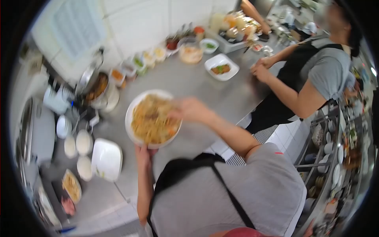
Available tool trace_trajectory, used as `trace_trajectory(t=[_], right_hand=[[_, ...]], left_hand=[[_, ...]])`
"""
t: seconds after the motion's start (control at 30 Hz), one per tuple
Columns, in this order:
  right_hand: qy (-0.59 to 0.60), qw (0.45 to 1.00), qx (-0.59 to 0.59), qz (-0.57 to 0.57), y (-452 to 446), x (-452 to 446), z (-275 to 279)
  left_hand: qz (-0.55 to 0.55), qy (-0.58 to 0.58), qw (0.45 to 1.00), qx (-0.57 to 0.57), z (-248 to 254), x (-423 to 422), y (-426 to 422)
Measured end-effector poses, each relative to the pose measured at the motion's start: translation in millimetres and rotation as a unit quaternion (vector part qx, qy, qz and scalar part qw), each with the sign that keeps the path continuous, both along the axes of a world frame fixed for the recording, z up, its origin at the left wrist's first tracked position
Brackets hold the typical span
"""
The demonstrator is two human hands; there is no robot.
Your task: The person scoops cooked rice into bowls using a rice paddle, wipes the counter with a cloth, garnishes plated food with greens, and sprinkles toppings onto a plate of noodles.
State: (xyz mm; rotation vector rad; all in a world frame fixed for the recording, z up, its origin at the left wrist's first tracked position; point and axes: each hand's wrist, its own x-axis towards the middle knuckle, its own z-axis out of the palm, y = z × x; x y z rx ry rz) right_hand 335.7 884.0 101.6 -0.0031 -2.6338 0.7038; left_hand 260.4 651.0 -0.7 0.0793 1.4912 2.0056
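Note:
A white bowl (128,123) heaped with noodles (152,120) is in front of me above the steel counter. My left hand (145,153) grips the bowl's near rim from below. Over the bowl's right edge is my right hand (193,110), smeared by motion, with its fingertips at the noodles. Whether those fingers hold anything is too blurred to tell. To the left stands a white square dish (107,158) with a few green bits in it.
White cups (84,142) and a dish of food (71,185) stand at the left. Ingredient containers (148,58) line the wall, near a pot (98,87). A plated dish (222,67) sits before a co-worker (304,75) at the right.

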Motion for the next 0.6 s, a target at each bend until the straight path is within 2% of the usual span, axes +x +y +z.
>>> trace_trajectory(t=[0.03, 0.07, 0.1, 0.17, 0.2, 0.27, 0.3, 0.33, 0.37, 0.4, 0.43, 0.47, 0.5, 0.53, 0.57, 0.6], right_hand=[[-0.030, 0.998, 0.007, -0.059, 4.2, 9.7, 15.7], [-0.002, 0.995, -0.009, -0.100, 8.9, 17.5, 22.7], [-0.054, 0.983, -0.006, -0.174, 18.0, 25.1, 27.5], [0.056, 0.974, -0.044, -0.217, 32.8, 41.3, 29.9], [0.052, 0.975, -0.048, -0.209, 36.1, 49.1, 30.0], [0.021, 0.959, -0.119, -0.257, 38.9, 60.3, 31.8], [0.023, 0.959, -0.118, -0.255, 34.0, 61.3, 26.1], [0.017, 0.954, -0.160, -0.252, 25.9, 60.9, 14.6], [0.012, 0.947, -0.202, -0.250, 16.4, 60.5, 6.6], [-0.036, 0.961, -0.185, -0.205, 2.7, 60.2, 4.2], [-0.081, 0.970, -0.165, -0.159, -13.7, 58.0, 1.2], [-0.085, 0.969, -0.201, -0.113, -31.6, 55.1, -8.7], [-0.090, 0.965, -0.237, -0.066, -48.7, 51.4, -20.4], [-0.017, 0.972, -0.232, -0.019, -65.7, 46.7, -29.2], [0.055, 0.972, -0.227, 0.028, -73.5, 41.3, -32.4], [0.057, 0.972, -0.224, 0.034, -65.6, 35.5, -28.6]], left_hand=[[-0.011, 0.004, 1.000, 0.016, 3.6, 0.1, 8.2], [-0.018, -0.001, 1.000, 0.017, 4.5, 0.0, 16.9], [-0.040, 0.007, 0.999, 0.008, -4.3, -4.7, 24.8], [-0.079, -0.015, 0.996, -0.047, 3.1, -2.5, 42.3], [-0.070, -0.018, 0.996, -0.051, 7.0, -2.3, 48.0], [-0.217, 0.000, 0.968, -0.123, 20.0, -3.2, 58.2], [-0.215, 0.001, 0.969, -0.122, 30.5, -2.3, 57.7], [-0.351, 0.042, 0.917, -0.185, 49.1, -0.9, 56.7], [-0.479, 0.083, 0.840, -0.243, 61.9, 1.6, 57.1], [-0.477, 0.086, 0.841, -0.241, 67.2, 9.0, 55.9], [-0.442, 0.067, 0.883, -0.147, 70.8, 19.8, 51.9], [-0.401, 0.049, 0.913, -0.050, 72.8, 29.3, 49.0], [-0.397, 0.055, 0.915, -0.049, 69.7, 37.9, 49.1], [-0.268, 0.015, 0.963, 0.004, 62.3, 46.3, 50.1], [-0.134, -0.026, 0.989, 0.059, 56.7, 50.7, 50.4], [-0.080, -0.087, 0.989, 0.093, 54.2, 48.6, 47.1]])
